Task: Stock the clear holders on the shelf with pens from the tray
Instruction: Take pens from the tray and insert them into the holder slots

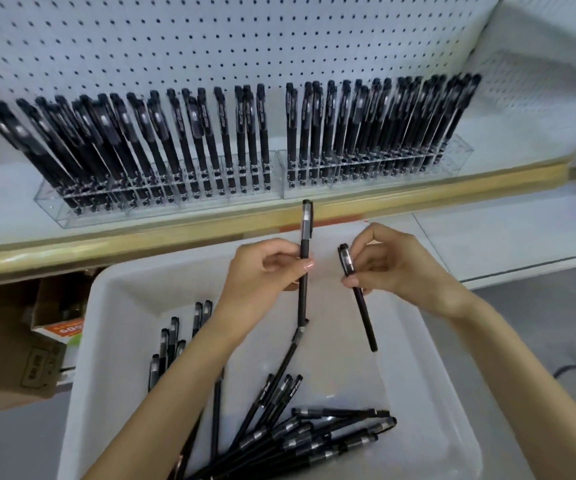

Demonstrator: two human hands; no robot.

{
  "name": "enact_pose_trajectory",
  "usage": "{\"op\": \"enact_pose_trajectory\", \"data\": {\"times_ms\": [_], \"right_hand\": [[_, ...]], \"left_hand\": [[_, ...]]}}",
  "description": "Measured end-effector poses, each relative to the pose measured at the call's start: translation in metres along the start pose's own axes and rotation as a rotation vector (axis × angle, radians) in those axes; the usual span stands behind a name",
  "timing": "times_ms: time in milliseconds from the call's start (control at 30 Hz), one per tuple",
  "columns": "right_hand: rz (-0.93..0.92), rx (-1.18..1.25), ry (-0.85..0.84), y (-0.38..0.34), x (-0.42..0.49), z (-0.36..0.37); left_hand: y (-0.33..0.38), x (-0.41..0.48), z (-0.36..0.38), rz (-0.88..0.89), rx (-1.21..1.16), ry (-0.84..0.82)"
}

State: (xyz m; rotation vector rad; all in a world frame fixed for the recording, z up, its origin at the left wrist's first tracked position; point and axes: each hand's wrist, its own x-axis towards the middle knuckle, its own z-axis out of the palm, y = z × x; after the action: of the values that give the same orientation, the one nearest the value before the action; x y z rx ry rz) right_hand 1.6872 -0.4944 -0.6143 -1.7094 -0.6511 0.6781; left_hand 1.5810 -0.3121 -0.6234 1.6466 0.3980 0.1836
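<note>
- Pens [314, 441] lie loose and fanned out across the lower middle of the frame, inside a white tray [113, 306].
- Left hand [262, 271] pinches one black pen [306, 220] upright, cap up, at centre frame above the tray's far end.
- Right hand [397, 268] pinches a second pen [366, 320] just below its cap, tilted, near the first but apart from it.
- On the shelf [2, 199], a clear holder [106, 216] at upper left and a second holder [348, 187] at upper right stand side by side, both packed with black pens, before a white pegboard [210, 39].
</note>
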Motion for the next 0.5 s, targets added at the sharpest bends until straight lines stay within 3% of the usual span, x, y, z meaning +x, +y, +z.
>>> {"op": "enact_pose_trajectory", "data": {"times_ms": [300,500], "right_hand": [[-0.180,-0.027,0.210,-0.054,0.010,-0.065],[-0.267,-0.169,0.526,-0.078,0.021,-0.139]], "left_hand": [[0.062,0.045,0.020,0.243,0.203,-0.001],[0.086,0.081,0.038,0.336,0.426,0.013]]}}
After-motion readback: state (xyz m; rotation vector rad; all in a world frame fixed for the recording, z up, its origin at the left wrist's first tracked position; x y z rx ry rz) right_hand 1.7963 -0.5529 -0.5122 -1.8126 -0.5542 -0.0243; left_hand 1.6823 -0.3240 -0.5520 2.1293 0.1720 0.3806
